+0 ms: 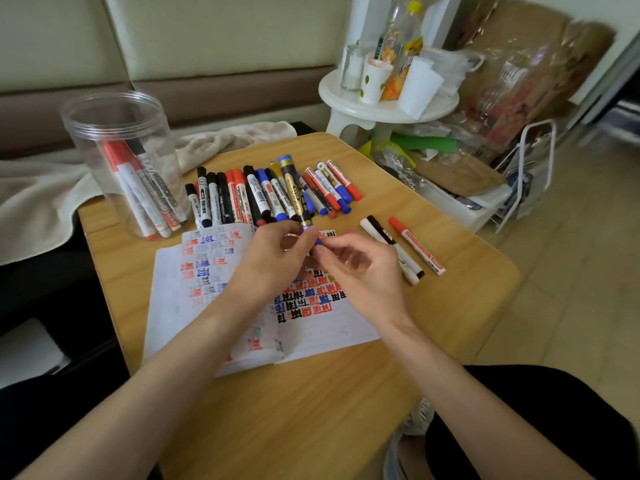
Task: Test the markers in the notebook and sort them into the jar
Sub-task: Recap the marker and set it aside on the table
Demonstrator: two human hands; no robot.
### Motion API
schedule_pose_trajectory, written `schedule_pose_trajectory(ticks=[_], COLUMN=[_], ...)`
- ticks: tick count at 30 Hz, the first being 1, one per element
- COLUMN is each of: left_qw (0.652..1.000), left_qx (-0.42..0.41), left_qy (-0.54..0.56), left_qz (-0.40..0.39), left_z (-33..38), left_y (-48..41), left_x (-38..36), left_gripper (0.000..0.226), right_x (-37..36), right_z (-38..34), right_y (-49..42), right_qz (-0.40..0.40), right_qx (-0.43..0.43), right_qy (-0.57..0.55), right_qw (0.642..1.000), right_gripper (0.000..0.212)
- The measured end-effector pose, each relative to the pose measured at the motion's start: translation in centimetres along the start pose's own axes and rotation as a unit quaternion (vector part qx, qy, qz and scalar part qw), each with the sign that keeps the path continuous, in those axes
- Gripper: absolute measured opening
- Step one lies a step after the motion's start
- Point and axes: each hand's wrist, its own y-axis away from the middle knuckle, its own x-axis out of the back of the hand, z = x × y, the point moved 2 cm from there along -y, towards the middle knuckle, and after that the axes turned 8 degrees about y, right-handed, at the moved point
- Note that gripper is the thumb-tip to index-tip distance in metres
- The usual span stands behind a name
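Observation:
My left hand (273, 261) grips the lower end of a black-and-gold marker (292, 188) with a blue top, held upright over the open notebook (322, 327). My right hand (360, 268) pinches the marker's blue cap (319, 241) right at its lower tip. The notebook pages carry red, blue and black test marks. A row of several markers (256, 195) lies beyond the notebook. The clear jar (117, 133) stands at the far left with several markers inside. Two markers, a black-and-white marker (391, 249) and a red-capped marker (417, 244), lie right of the notebook.
The wooden table (304, 403) has a beige towel (41, 188) draped past its far left edge. A white stool (384, 105) with cups and bottles stands behind on the right, with boxes and clutter on the floor beside it.

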Motion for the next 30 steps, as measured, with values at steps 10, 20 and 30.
schedule_pose_trajectory(ticks=[10,20,30], left_qw=[0.926,0.984,0.903], left_qx=[-0.222,-0.061,-0.146], left_qy=[-0.296,-0.105,-0.400], left_qz=[-0.074,-0.127,-0.060], left_z=[0.6,0.1,-1.2], left_y=[3.1,4.3,6.2], left_x=[0.8,7.2,5.7], left_gripper=[0.028,0.024,0.045], right_x=[1.2,9.4,3.2], right_z=[-1.3,0.0,0.9], right_y=[1.8,0.3,3.4], right_qz=[-0.049,0.100,-0.050], right_qx=[-0.176,-0.182,-0.195], right_qy=[-0.140,-0.157,-0.098], right_qw=[0.973,0.966,0.975], right_gripper=[0.039,0.022,0.007])
